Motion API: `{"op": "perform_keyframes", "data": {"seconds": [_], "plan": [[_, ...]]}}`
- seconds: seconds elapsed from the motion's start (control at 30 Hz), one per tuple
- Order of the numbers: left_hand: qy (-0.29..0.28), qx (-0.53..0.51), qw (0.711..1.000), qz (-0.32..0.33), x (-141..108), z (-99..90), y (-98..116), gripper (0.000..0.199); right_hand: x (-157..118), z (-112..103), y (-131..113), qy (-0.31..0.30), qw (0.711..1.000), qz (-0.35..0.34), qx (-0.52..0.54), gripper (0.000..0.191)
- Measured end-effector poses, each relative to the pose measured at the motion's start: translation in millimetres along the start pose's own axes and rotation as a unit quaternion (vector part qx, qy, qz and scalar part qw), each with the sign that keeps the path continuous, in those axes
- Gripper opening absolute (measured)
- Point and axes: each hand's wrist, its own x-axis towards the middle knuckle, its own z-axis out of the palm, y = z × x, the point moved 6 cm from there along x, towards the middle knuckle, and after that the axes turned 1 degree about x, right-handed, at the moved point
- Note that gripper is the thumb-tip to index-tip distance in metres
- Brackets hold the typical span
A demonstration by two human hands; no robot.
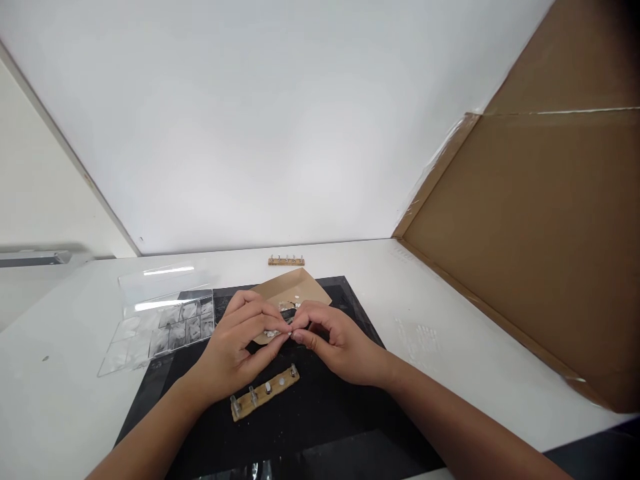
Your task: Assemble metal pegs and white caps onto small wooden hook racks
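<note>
My left hand [239, 343] and my right hand [334, 339] meet fingertip to fingertip above the black mat [340, 433]. Both pinch at a tiny whitish piece [289, 333], mostly hidden by the fingers, so its kind does not show. Just behind them lies an open brown paper tray [313, 291] with small white bits and a dark item in it, partly covered by my hands. In front of my hands a wooden strip [265, 393] rests at a slant on the mat, carrying several small clear pegs and white oval pieces.
Left of the mat is a clear compartment box [181, 327] with whitish pieces in bags, its transparent lid [159, 283] behind it. A second pegged strip [286, 261] sits near the white wall [260, 133]. Brown cardboard [530, 247] stands along the right of the white table [420, 307].
</note>
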Motion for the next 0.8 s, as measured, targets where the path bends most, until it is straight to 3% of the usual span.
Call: {"op": "perform_keyframes", "data": {"seconds": [0.2, 0.63, 0.8], "plan": [[-0.029, 0.023, 0.999, 0.002, 0.2, 3.1, 3.0, 0.016, -0.6, 3.8, 0.9, 0.008, 0.998, 0.025, 0.054, 0.02], [-0.021, 0.062, 0.998, 0.004, -2.8, 6.3, 3.1, 0.015, -1.7, 18.7, 15.1, 0.002, 0.958, 0.136, 0.252, 0.03], [-0.003, 0.053, 0.998, 0.02, -2.5, 6.3, 3.6, 0.018, -2.9, 21.1, 12.5, 0.004, 0.954, 0.13, 0.27, 0.028]]}}
